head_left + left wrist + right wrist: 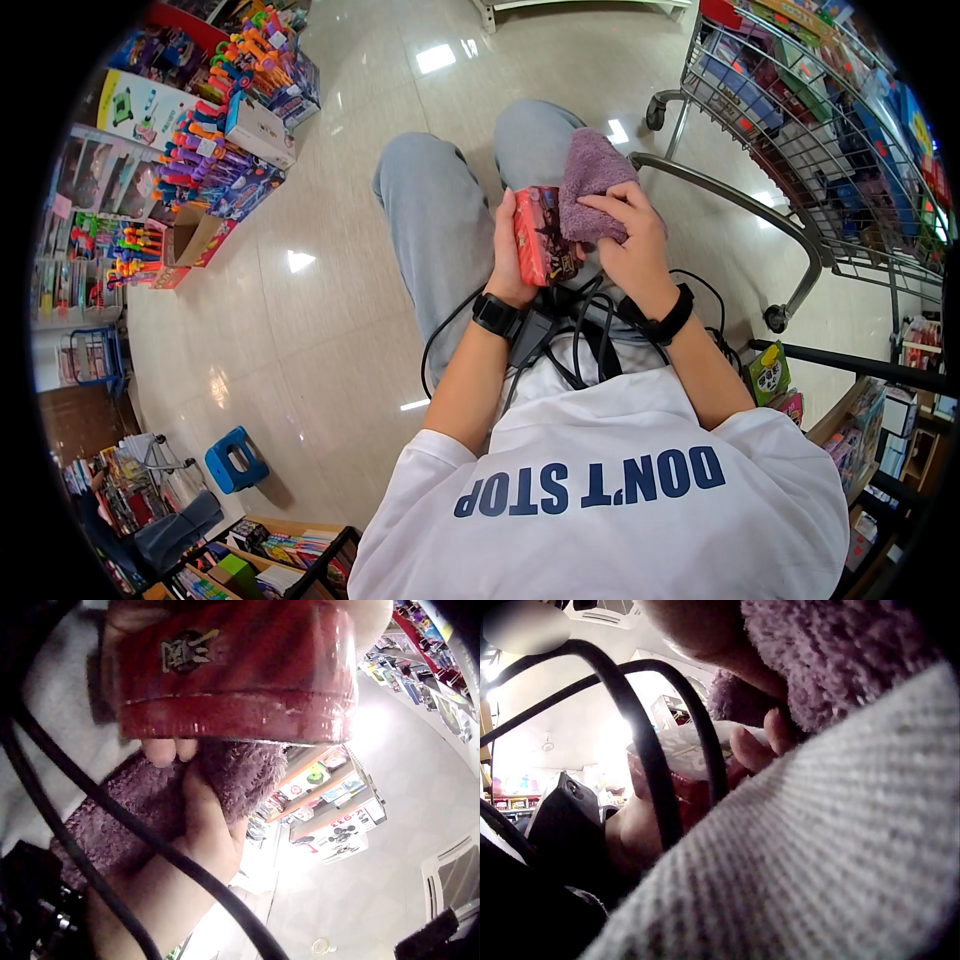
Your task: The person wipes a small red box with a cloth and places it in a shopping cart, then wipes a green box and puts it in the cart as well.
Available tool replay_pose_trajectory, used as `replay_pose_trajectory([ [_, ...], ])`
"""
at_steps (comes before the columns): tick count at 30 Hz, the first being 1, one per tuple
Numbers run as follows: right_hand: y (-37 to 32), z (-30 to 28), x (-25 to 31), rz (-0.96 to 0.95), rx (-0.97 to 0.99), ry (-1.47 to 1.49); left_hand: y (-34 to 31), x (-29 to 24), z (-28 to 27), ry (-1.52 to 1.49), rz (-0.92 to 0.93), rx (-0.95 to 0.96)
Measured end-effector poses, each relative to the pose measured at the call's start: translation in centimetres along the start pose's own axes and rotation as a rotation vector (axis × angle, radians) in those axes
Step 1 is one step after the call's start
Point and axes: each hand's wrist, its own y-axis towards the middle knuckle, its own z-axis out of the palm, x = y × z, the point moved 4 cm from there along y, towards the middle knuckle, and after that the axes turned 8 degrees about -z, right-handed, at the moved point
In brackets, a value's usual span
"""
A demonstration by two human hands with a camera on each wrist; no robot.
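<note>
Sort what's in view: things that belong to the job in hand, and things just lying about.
In the job:
- red box, held in the left hand
- purple cloth, gripped by the right hand

Just about, as far as these views show:
- blue stool on the floor
- loaded cart
- colourful toys on display

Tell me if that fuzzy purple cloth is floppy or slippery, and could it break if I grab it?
The fuzzy purple cloth is probably floppy, because it bends and bunches at the right hand. Its tufted surface suggests it won't slip easily. It likely won't break, since only soft fabric shows.
</note>
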Motion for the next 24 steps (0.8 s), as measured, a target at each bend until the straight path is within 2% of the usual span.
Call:
replay_pose_trajectory([
  [4,0.0,-0.1,1.1,-0.066,0.093,0.045,-0.4,0.0,0.5,-0.027,-0.013,-0.066],
  [6,0.0,-0.2,1.0,-0.144,0.165,0.112,-0.4,-0.2,1.2,-0.108,-0.004,-0.175],
  [7,0.0,-0.3,1.1,-0.147,0.155,0.116,-0.4,-0.2,1.3,-0.149,0.000,-0.231],
  [10,0.0,-0.5,1.1,-0.133,0.091,0.113,-0.5,-0.2,1.4,-0.136,-0.013,-0.207],
  [13,0.0,-0.7,0.5,-0.081,-0.053,0.063,-0.2,0.4,0.7,0.003,-0.088,0.138],
  [16,0.1,-1.4,-0.1,-0.054,-0.207,0.011,-0.3,1.0,0.8,0.012,-0.149,0.211],
  [19,0.1,-1.8,-0.5,-0.040,-0.294,0.031,-0.2,0.1,1.6,-0.139,-0.085,0.352],
  [24,0.1,-3.3,0.2,-0.107,-0.411,-0.042,-0.2,-0.8,-0.1,-0.427,0.062,0.263],
])
